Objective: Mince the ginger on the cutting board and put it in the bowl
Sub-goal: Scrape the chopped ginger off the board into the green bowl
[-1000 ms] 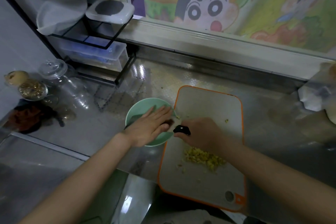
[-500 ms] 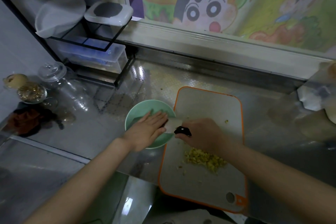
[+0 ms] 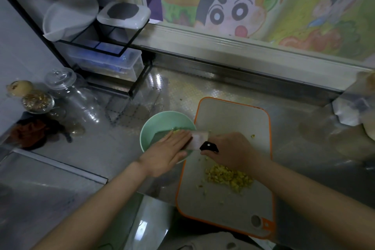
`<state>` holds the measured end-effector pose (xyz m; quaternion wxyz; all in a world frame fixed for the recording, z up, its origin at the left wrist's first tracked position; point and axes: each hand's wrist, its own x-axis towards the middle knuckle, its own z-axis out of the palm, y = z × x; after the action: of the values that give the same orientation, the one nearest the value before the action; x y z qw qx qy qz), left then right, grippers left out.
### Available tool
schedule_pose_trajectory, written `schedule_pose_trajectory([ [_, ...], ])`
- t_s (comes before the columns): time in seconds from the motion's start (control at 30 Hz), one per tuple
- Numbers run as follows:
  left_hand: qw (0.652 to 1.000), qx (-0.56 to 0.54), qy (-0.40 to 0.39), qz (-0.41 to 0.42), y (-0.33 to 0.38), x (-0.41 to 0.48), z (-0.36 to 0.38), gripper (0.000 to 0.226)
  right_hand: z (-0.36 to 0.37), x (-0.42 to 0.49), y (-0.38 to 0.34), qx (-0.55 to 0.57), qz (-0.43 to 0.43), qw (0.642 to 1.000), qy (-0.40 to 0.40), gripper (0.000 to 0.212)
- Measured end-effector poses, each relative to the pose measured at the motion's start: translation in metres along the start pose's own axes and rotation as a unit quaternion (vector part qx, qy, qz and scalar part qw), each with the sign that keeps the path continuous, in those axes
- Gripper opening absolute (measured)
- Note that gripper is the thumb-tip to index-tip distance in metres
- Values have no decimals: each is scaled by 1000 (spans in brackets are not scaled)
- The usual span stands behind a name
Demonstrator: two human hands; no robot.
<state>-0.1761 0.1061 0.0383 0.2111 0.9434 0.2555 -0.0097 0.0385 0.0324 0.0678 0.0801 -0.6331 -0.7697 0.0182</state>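
Jars of clear glass (image 3: 67, 91) stand at the far left of the embossed steel surface (image 3: 113, 148); further right sits the round mint-green bowl (image 3: 154, 128), just beside the left edge of the white plastic cutting board with the orange rim (image 3: 229, 115). Over the bowl the left hand (image 3: 166, 152) lies flat, its grip spread, straight fingers pressing on the broad blade of the black-handled cleaver (image 3: 197, 140); a few yellow bits show at the fingertips (on the blade or in the bowl, I cannot tell). The right hand (image 3: 231, 152) has its grip curled round the handle; the blade's long axis runs from there leftward across the bowl's rim. The heap of yellow minced ginger (image 3: 229, 178) lies on the board, nearer the person than the right hand, which is the closer of the two; the next scoop likely means bringing the blade rightward and toward the body.
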Motion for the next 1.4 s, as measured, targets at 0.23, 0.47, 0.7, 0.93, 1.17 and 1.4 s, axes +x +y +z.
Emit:
schedule_pose_trajectory([
  [0.23, 992, -13, -37, -122, -14, -6, 14, 120, -4, -6, 6, -27, -13, 1000, 7, 36],
  [0.47, 960, 49, -62, -269, -8, 12, 14, 69, -4, -13, 14, -40, -12, 999, 6, 38],
  [0.7, 991, 31, 91, -93, 22, 9, 16, 71, -7, -25, 16, 2, 25, 1000, 16, 44],
  [0.93, 980, -26, 98, -169, 12, -1, 30, 99, -10, -28, 12, -16, 36, 998, -40, 47],
  [1.17, 943, -50, 127, -304, 7, 7, 25, 51, -8, -40, 16, -18, 36, 999, 28, 63],
  [1.4, 970, -44, 174, -164, 27, 5, 20, 71, -12, -53, 14, 15, 66, 996, 64, 58],
])
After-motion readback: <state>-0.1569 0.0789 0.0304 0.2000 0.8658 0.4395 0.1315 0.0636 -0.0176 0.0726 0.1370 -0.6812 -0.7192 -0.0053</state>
